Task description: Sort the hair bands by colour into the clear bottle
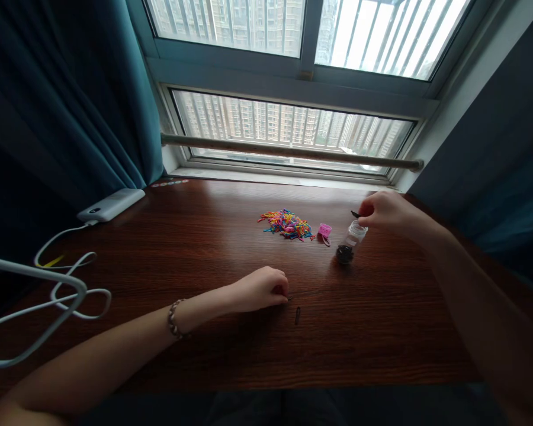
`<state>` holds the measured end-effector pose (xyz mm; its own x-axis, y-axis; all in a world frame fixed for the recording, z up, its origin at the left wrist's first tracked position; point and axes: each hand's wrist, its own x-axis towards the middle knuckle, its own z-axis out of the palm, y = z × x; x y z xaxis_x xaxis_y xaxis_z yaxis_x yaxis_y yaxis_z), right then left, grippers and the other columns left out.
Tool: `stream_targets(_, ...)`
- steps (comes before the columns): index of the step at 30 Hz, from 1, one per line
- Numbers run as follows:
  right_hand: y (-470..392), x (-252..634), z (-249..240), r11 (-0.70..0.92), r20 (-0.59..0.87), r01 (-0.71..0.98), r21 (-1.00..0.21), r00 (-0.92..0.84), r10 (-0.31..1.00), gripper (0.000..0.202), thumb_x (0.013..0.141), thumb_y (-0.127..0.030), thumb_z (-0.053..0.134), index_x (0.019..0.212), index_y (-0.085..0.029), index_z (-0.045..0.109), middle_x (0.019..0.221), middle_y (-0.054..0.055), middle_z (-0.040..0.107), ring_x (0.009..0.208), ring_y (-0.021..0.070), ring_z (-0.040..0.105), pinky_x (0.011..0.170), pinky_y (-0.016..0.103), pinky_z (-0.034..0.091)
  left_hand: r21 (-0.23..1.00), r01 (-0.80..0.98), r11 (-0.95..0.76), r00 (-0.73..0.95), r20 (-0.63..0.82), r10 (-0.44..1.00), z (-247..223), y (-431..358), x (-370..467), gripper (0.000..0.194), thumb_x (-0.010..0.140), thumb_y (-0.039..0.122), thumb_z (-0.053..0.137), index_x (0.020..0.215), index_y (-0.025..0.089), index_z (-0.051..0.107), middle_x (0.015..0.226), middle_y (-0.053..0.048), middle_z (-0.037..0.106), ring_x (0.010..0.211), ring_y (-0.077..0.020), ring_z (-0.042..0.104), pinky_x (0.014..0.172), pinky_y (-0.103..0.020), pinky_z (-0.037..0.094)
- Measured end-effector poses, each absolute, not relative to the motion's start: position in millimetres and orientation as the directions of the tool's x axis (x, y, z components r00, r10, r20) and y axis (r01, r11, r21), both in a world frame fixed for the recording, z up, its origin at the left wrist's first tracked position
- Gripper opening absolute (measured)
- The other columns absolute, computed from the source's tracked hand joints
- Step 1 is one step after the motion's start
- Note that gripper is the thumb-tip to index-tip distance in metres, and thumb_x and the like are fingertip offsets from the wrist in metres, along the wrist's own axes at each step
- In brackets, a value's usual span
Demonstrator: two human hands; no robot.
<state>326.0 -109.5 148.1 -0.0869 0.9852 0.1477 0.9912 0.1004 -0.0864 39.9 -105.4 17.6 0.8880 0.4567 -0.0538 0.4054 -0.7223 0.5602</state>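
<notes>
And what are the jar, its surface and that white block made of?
The jar looks like clear plastic or glass, glossy: its dark contents show through. The table seems wood or wood-look laminate, satin, with streaky grain and soft reflections. The white block is probably smooth plastic, judging by its even, rounded shell.

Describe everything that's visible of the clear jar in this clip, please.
The jar is small and see-through, plastic or glass, with its mouth uncovered. Dark items are gathered at its bottom, too small to make out singly. It stands on the brown table, right of a pink piece. The right hand pinches a small dark piece by the mouth; whether the fingers touch the rim is unclear.
</notes>
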Motion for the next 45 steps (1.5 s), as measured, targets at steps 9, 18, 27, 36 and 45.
stream_targets(9, -92.4, 340.3, 140.3, 0.051, -0.007, 0.996, -0.075, -0.051, 0.999, 0.009, 0.058, -0.022, 0.062, 0.061, -0.017, 0.069, 0.056, 0.002, 0.063, 0.054, 0.0125, 0.056, 0.048, 0.022, 0.038, 0.443, 0.538, -0.717, 0.804, -0.013, 0.595, 13.9, -147.3, 56.6, 0.016, 0.080, 0.029, 0.050, 0.076, 0.017, 0.059, 0.081, -0.003, 0.056, 0.070, -0.0136, 0.054, 0.062, -0.022, 0.041)
stream_targets(18, -93.9, 333.5, 139.3, 0.062, -0.003, 0.992, -0.106, -0.063, 0.998, 0.009, 0.057, -0.024, 0.066, 0.061, -0.017, 0.071, 0.057, 0.003, 0.065, 0.057, 0.0146, 0.059, 0.049, 0.023, 0.040, 0.380, 0.545, -0.747, 0.820, -0.059, 0.569, 12.9, -152.6, 62.6, 0.006, 0.071, 0.021, 0.056, 0.072, 0.018, 0.060, 0.077, -0.003, 0.059, 0.067, -0.0145, 0.055, 0.059, -0.022, 0.041)
stream_targets(27, -140.7, 337.3, 157.9, 0.040, 0.327, 0.957, -0.288, 0.059, 0.943, 0.014, 0.066, -0.032, 0.062, 0.070, -0.022, 0.071, 0.068, 0.000, 0.069, 0.067, 0.0170, 0.062, 0.061, 0.025, 0.044, 0.519, 0.390, -0.760, 0.857, 0.097, 0.506, 39.9, -108.0, 86.7, 0.007, 0.067, 0.015, 0.057, 0.067, 0.014, 0.064, 0.067, -0.001, 0.063, 0.059, -0.0111, 0.055, 0.056, -0.020, 0.040)
stream_targets(36, -176.7, 349.7, 81.5, -0.037, 0.310, 0.863, -0.503, 0.220, 0.925, 0.018, 0.070, -0.034, 0.057, 0.072, -0.021, 0.070, 0.072, 0.001, 0.070, 0.071, 0.0189, 0.064, 0.063, 0.026, 0.046, 0.337, -0.030, -0.941, 0.792, 0.582, 0.183, 109.7, -26.9, 172.4, 0.009, 0.073, 0.020, 0.059, 0.074, 0.016, 0.067, 0.078, -0.002, 0.063, 0.074, -0.0115, 0.053, 0.072, -0.023, 0.039)
stream_targets(45, -193.8, 367.6, 62.9, -0.064, 0.311, 0.843, -0.534, 0.266, 0.912, 0.018, 0.071, -0.034, 0.056, 0.072, -0.022, 0.069, 0.072, 0.001, 0.070, 0.070, 0.0192, 0.064, 0.062, 0.026, 0.047, 0.142, -0.014, -0.990, 0.884, 0.464, 0.054, 111.1, -20.5, 205.3, 0.010, 0.074, 0.021, 0.058, 0.073, 0.020, 0.068, 0.079, -0.001, 0.063, 0.079, -0.0133, 0.050, 0.075, -0.026, 0.031)
